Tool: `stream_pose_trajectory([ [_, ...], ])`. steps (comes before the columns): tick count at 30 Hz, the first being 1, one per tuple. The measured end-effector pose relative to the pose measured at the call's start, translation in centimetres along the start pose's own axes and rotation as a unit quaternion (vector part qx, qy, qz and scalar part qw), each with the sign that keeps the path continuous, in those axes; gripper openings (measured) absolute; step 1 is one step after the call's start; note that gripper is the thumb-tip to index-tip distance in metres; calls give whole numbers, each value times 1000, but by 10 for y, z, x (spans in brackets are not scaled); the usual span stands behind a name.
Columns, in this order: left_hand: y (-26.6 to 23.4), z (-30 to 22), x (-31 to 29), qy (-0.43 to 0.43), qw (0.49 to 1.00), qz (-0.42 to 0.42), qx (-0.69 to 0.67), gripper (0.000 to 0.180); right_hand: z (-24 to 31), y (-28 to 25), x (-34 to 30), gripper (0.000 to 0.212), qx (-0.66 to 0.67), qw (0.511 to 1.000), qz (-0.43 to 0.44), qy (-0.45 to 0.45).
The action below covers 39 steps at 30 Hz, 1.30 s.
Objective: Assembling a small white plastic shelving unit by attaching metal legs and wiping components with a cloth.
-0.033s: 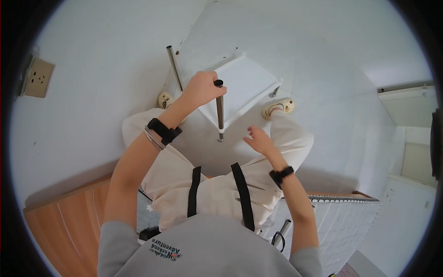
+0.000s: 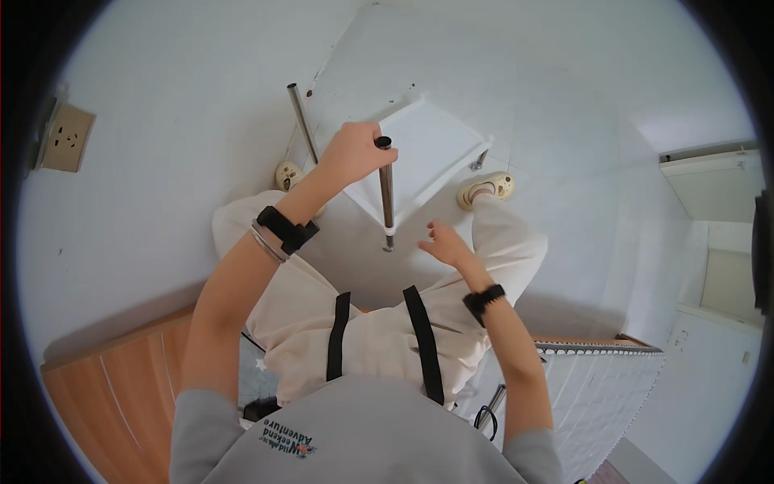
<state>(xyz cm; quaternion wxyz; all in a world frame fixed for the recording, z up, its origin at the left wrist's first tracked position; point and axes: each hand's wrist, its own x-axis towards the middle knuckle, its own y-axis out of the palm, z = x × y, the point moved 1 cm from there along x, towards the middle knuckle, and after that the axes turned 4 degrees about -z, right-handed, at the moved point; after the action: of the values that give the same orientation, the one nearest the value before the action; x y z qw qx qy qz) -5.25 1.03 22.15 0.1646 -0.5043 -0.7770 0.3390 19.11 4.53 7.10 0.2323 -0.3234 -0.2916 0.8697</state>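
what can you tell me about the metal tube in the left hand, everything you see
The tube is slim, straight and shiny, metal by its look, with a dark top end; whether that end is open or capped is unclear. It stands roughly upright at the near corner of the white tray, with a white collar round its lower end and a short metal foot below. The left hand grips it near the top.

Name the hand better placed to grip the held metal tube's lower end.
Probably the right hand: it looks empty and sits near the lower end of the held metal tube, while the left hand grips that tube near its top.
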Motion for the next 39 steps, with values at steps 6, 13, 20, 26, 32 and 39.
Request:
stream_pose_trajectory([
  [6,-12,-26,16,-19,998,-30,-54,34,-38,57,37,63,63,993,94,28],
  [13,-24,-22,25,-56,996,-38,-53,34,-31,51,47,38,247,969,10,23],
  [20,-61,27,35,-85,970,-88,-210,39,9,35,57,27,274,946,-157,-75],
  [26,-35,83,-21,-156,955,-89,-237,68,23,11,79,30,210,966,-138,-64],
  [32,23,115,-83,-212,951,-35,-223,64,58,-14,80,32,81,987,-123,-58],
  [39,31,113,-97,-142,984,-12,-111,54,62,-27,90,35,112,982,-145,-40],
])
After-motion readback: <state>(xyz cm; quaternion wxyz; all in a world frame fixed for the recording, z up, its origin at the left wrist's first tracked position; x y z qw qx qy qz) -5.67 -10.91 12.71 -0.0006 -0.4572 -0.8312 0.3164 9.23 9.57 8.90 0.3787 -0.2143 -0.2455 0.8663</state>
